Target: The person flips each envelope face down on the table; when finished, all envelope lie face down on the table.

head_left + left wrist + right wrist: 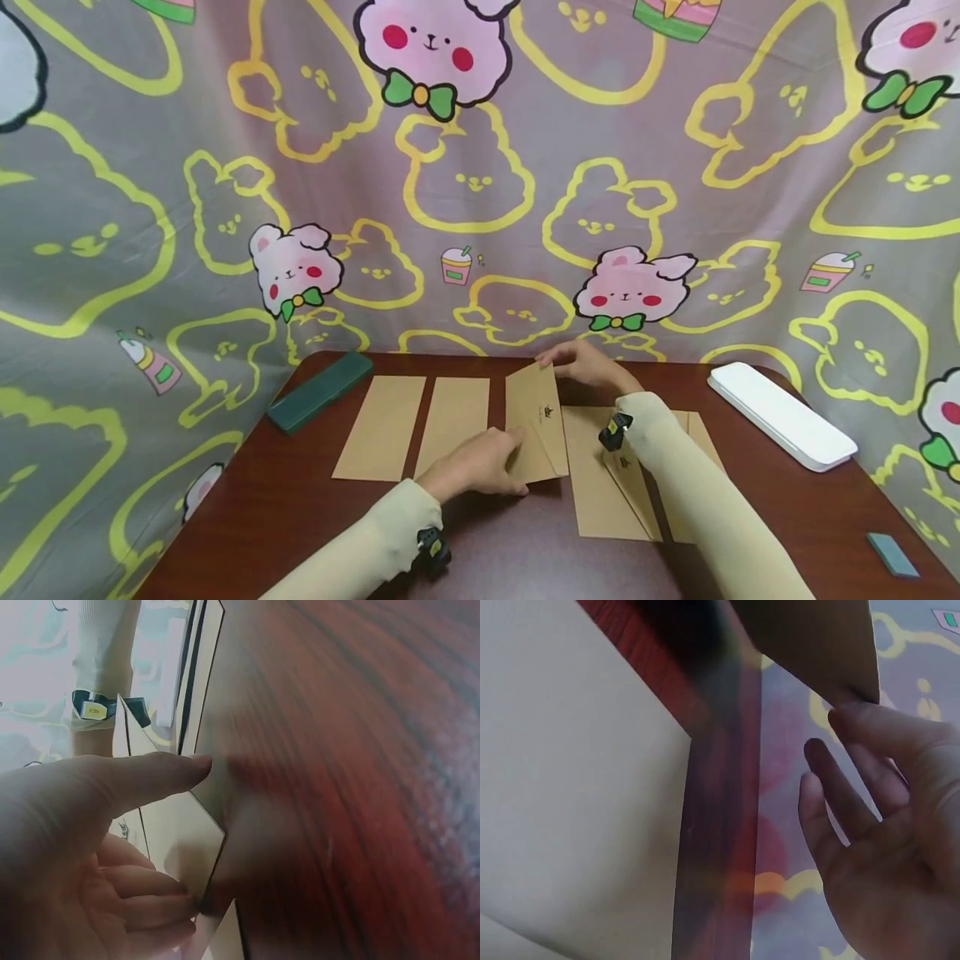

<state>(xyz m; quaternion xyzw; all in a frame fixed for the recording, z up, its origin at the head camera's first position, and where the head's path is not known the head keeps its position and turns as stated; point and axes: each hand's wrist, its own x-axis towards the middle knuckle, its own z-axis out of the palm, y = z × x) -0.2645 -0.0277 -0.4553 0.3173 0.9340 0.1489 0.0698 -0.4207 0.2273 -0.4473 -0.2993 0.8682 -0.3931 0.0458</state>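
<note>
Here, an envelope (537, 421) is standing tilted over the middle of the table (510, 550), its small crown mark facing the person. The right hand (589, 367) is pinching its far right corner between thumb and forefinger, the remaining fingers fanning loosely. The left hand (483, 461) is touching its near left part, fingers bending slightly and thumb spreading well apart from them. To the left, two flat envelopes (381, 427) are lying side by side. To the right, two more (600, 508) are lying beneath the right sleeve (712, 500), which is partly covering them. A green case (321, 393) is resting at the far left, a white case (782, 414) at the right, and a small blue-grey block (892, 554) is lying near the right edge. Behind, a patterned cloth (517, 287) is hanging.
</note>
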